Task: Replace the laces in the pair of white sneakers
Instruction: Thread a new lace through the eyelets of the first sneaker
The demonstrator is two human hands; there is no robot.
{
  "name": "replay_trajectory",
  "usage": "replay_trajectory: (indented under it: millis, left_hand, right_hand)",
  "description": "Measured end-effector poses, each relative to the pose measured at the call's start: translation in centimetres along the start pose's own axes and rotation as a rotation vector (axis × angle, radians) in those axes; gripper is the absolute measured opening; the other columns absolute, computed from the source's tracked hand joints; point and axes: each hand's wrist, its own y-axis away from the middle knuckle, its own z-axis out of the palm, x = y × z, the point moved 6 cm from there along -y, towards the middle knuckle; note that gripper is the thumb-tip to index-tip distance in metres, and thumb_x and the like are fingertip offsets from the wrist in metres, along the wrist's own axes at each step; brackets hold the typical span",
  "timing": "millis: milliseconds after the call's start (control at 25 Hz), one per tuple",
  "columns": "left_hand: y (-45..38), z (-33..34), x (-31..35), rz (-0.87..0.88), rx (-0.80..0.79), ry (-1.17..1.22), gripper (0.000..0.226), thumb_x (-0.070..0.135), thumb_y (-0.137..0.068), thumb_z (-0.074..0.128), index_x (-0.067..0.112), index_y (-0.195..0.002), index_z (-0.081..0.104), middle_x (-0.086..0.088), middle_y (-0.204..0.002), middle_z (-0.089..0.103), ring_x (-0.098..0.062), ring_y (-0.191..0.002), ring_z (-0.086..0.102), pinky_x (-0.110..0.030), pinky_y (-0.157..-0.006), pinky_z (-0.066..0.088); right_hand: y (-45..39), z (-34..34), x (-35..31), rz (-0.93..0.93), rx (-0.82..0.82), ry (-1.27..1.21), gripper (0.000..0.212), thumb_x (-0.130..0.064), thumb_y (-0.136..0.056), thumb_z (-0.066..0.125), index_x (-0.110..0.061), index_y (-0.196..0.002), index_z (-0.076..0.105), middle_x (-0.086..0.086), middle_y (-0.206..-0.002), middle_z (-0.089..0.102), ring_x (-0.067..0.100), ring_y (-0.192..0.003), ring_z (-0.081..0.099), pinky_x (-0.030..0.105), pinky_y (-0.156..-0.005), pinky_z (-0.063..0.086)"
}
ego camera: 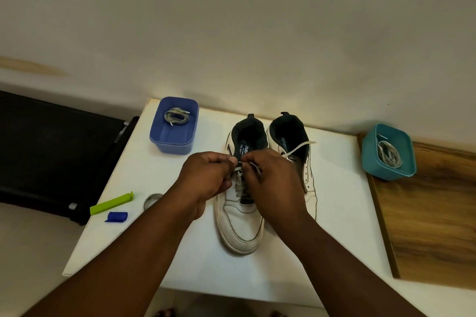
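1. Both hands work over the left shoe (238, 224): L hand (206, 183) and R hand (275, 185) each pinch a lace (238, 170) end near the top eyelets, prob. tying or tightening.
2. Shoes sit side by side on counter (334, 213), toes toward the person, so eyelets face up w/ easy reach.
3. Right shoe (309, 175) has a loose lace end across its opening.
4. Blue box (159, 141) and teal box (368, 162) hold laces, apart from the shoes.
5. Forearms angle in, wrists bent down, fingers curled.

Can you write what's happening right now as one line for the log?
step: lacing left sneaker | left hand: pinches lace | right hand: pinches lace | right sneaker: lace loose | spare laces in blue tub
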Motion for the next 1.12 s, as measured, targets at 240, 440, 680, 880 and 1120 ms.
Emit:
replay_trajectory:
  millis: [240,440,680,880,1120]
  left_hand:
    - [-0.11,0.16,-0.3,-0.03,-0.022,0.043,0.008,0.019,-0.094,0.069,0.016,-0.099,0.075,-0.006,-0.09,0.072,-0.013,-0.076,0.065,-0.026,-0.071,0.06]
    - [-0.2,0.13,-0.27,-0.02,-0.025,0.037,0.008,0.019,-0.094,0.069,0.018,-0.098,0.076,-0.006,-0.094,0.074,-0.015,-0.079,0.067,-0.026,-0.071,0.061]
    - [0.01,0.11,-0.23,-0.032,-0.037,0.032,0.01,0.021,-0.095,0.068,0.017,-0.1,0.076,-0.007,-0.097,0.074,-0.018,-0.086,0.068,-0.027,-0.074,0.061]
    - [0.06,0.04,-0.11,-0.02,-0.036,0.032,0.007,0.021,-0.094,0.069,0.02,-0.095,0.076,-0.007,-0.095,0.074,-0.018,-0.084,0.069,-0.027,-0.073,0.061]
    - [-0.2,-0.02,0.29,0.084,-0.05,-0.08,0.011,0.022,-0.097,0.067,0.021,-0.091,0.075,-0.011,-0.091,0.075,-0.018,-0.079,0.07,-0.024,-0.07,0.061]
  right_hand:
    - [-0.03,0.25,-0.01,0.008,-0.007,0.05,0.018,-0.022,-0.101,0.06,-0.023,-0.112,0.074,-0.004,-0.106,0.069,0.013,-0.093,0.064,0.031,-0.08,0.053]
    - [0.0,0.14,0.46,0.101,0.0,-0.178,0.017,-0.015,-0.097,0.065,-0.024,-0.111,0.069,-0.01,-0.101,0.069,0.005,-0.091,0.064,0.029,-0.079,0.056]
    - [0.1,0.22,0.09,0.118,-0.037,-0.267,0.031,-0.014,-0.095,0.065,-0.028,-0.121,0.057,-0.013,-0.09,0.065,0.005,-0.083,0.064,0.021,-0.07,0.052]
    - [0.07,0.6,0.42,0.117,-0.049,-0.258,0.033,-0.014,-0.095,0.065,-0.029,-0.122,0.055,-0.012,-0.093,0.066,0.004,-0.083,0.064,0.019,-0.07,0.051]
    - [-0.17,0.6,0.32,0.068,-0.035,-0.241,0.033,-0.017,-0.1,0.063,-0.03,-0.129,0.058,-0.014,-0.097,0.069,0.004,-0.09,0.065,0.027,-0.078,0.055]
